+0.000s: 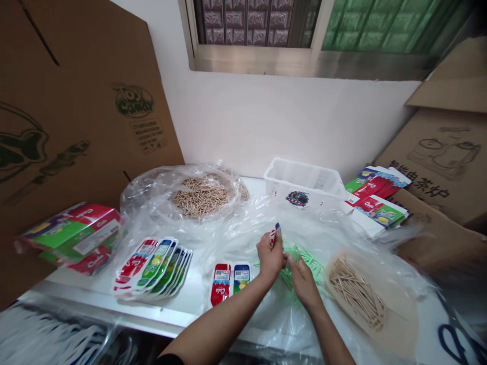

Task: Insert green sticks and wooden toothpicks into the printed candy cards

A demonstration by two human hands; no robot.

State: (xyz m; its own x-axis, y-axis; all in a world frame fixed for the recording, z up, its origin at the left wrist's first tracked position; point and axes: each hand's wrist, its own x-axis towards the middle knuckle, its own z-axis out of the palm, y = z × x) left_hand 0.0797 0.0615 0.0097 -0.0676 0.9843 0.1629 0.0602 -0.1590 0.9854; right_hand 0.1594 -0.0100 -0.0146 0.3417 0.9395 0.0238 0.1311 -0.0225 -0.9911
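My left hand [271, 258] is closed on a small printed packet [273, 237], whose red-and-white and blue edges show above the fingers. Close beside it, my right hand [303, 279] has its fingertips drawn together near the left fingers. What they pinch, if anything, is too small to make out. Beneath and behind both hands lies a heap of thin green sticks [310, 263] on clear plastic. Left of the left forearm are a red cola packet [220, 285] and a blue-and-green packet [242, 276], side by side and partly covered by the arm.
Overlapping packets [152, 266] lie at left, near wrapped printed boxes [87, 233]. A clear bag holds brown sticks [201, 197]. A white basket [304, 177] stands by the wall. At right are a tub of pale sticks [357, 291], flat cartons [376, 197] and blue-handled scissors [452, 344].
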